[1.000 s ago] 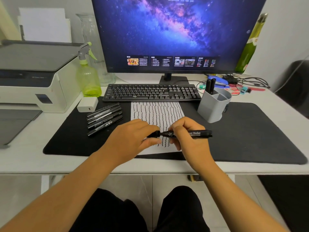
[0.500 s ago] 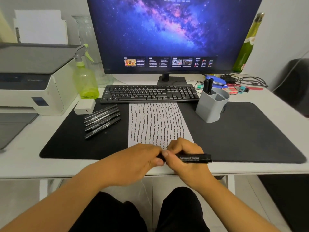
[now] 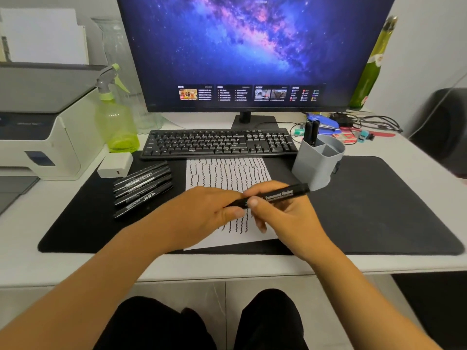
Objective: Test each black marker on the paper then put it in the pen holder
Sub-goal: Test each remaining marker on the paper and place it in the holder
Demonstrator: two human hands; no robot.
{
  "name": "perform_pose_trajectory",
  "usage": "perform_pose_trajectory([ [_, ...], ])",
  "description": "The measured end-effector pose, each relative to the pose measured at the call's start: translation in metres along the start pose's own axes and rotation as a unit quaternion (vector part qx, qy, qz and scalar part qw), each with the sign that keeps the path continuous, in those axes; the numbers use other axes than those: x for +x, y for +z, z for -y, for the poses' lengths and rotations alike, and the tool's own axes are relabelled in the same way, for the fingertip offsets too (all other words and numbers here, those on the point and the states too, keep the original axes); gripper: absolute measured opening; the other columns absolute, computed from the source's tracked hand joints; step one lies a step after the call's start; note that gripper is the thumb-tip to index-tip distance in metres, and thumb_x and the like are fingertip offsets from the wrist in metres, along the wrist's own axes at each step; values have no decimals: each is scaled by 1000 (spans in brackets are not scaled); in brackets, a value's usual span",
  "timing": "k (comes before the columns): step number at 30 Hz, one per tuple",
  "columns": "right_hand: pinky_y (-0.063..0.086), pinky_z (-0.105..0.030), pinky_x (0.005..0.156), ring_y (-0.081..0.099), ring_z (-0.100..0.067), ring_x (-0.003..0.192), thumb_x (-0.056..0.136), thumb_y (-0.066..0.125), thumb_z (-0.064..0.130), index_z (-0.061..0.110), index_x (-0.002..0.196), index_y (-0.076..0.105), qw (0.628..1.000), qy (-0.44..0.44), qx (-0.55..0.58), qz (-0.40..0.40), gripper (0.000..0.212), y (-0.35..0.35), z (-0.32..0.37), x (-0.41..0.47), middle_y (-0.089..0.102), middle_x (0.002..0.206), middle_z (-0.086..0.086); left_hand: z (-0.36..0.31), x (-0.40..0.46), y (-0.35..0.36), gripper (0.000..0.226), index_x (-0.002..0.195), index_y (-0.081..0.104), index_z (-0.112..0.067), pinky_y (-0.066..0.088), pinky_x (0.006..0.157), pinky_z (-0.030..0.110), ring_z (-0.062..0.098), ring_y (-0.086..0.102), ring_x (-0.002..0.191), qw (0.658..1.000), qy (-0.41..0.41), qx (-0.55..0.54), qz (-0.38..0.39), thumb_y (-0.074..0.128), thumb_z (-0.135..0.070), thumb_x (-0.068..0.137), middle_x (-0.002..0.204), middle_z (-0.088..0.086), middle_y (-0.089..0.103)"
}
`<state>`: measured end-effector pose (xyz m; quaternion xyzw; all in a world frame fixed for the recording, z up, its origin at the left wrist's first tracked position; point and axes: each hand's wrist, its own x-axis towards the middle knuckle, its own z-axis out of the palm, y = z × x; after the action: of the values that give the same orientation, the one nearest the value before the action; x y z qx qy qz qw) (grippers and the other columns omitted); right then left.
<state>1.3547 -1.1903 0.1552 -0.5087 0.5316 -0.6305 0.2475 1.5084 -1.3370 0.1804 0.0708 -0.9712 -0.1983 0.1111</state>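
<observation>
Both hands hold one black marker (image 3: 280,194) above the white paper (image 3: 227,173), which is covered in wavy black lines. My right hand (image 3: 283,218) grips the barrel, whose back end points up and right toward the grey pen holder (image 3: 318,162). My left hand (image 3: 209,213) pinches the marker's left end, where the cap is; the tip is hidden by my fingers. Two black markers (image 3: 311,131) stand in the holder's back compartment. Several more black markers (image 3: 142,189) lie side by side on the black desk mat (image 3: 379,203), left of the paper.
A black keyboard (image 3: 219,142) lies behind the paper, under a large monitor (image 3: 252,51). A green spray bottle (image 3: 116,122), a white charger (image 3: 115,165) and a printer (image 3: 38,122) stand at the left. A green bottle (image 3: 371,69) and cables (image 3: 374,121) are at the back right.
Both hands, with the marker, pulled back toward the desk's front edge and have now come forward over the paper again; the marker's back end has tilted upward.
</observation>
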Motion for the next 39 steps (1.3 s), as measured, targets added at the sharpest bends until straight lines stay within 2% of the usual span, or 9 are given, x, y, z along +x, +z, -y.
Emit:
perform_pose_trajectory([
  [2, 51, -26, 50, 59, -14, 53, 91, 68, 36, 25, 95, 74, 999, -13, -30, -24, 12, -11, 6, 7, 67, 67, 0, 6, 0, -3, 58, 131, 40, -45, 40, 57, 12, -12, 53, 86, 1000, -14, 20, -11, 21, -75, 86, 87, -32, 55],
  [4, 46, -25, 46, 53, -12, 48, 91, 66, 34, 25, 84, 72, 991, -18, -55, -119, 13, -35, 18, 16, 60, 56, 4, 25, -4, -9, 62, 129, 47, -40, 37, 68, 11, -14, 52, 82, 995, -65, 56, -42, 23, -75, 85, 95, -39, 49],
  [6, 43, -20, 48, 51, -4, 49, 92, 62, 33, 29, 75, 70, 963, -47, -119, -236, 19, -66, 34, 27, 59, 53, 11, 51, -12, -16, 53, 115, 61, -31, 42, 81, 21, -6, 50, 82, 982, -129, 120, -70, 33, -66, 87, 107, -28, 53],
  [10, 35, -6, 52, 54, 7, 55, 91, 58, 41, 21, 82, 64, 878, -60, -322, -348, 23, -115, 59, 63, 60, 60, 13, 92, -26, -19, 53, 131, 51, -24, 47, 89, 35, 16, 54, 107, 930, -283, 225, -59, 52, -54, 86, 123, 1, 57],
  [15, 34, -25, 49, 50, -2, 59, 92, 59, 41, 14, 81, 55, 842, 32, -466, -270, 30, -133, 43, 100, 55, 64, 9, 106, -32, -8, 54, 131, 49, -25, 48, 91, 31, 14, 52, 110, 921, -288, 258, -48, 54, -52, 85, 124, -1, 54],
  [21, 30, -23, 48, 49, -4, 56, 96, 58, 41, 22, 64, 50, 835, 98, -499, -211, 38, -132, 26, 114, 58, 61, 4, 105, -35, -6, 47, 130, 51, -26, 46, 93, 29, 12, 54, 109, 929, -288, 228, -49, 52, -48, 89, 123, -2, 57],
  [29, 34, -26, 48, 54, -11, 57, 94, 62, 48, 20, 68, 62, 831, 142, -504, -185, 38, -136, 19, 113, 60, 60, 5, 102, -38, -8, 41, 127, 53, -28, 48, 89, 29, 11, 55, 105, 935, -282, 208, -56, 52, -45, 90, 120, -4, 58],
  [35, 33, -29, 47, 49, -19, 53, 91, 54, 65, 14, 65, 64, 762, 235, -595, -99, 58, -128, 9, 112, 53, 56, -8, 106, -39, -5, 39, 124, 56, -26, 48, 85, 29, 12, 56, 101, 939, -272, 198, -76, 53, -44, 90, 115, -3, 60],
  [39, 34, -30, 49, 49, -22, 55, 91, 61, 57, 14, 63, 63, 763, 235, -595, -91, 51, -126, 19, 108, 55, 59, -10, 106, -38, -4, 37, 122, 57, -25, 47, 80, 27, 10, 55, 93, 945, -261, 178, -87, 53, -43, 90, 110, -3, 60],
])
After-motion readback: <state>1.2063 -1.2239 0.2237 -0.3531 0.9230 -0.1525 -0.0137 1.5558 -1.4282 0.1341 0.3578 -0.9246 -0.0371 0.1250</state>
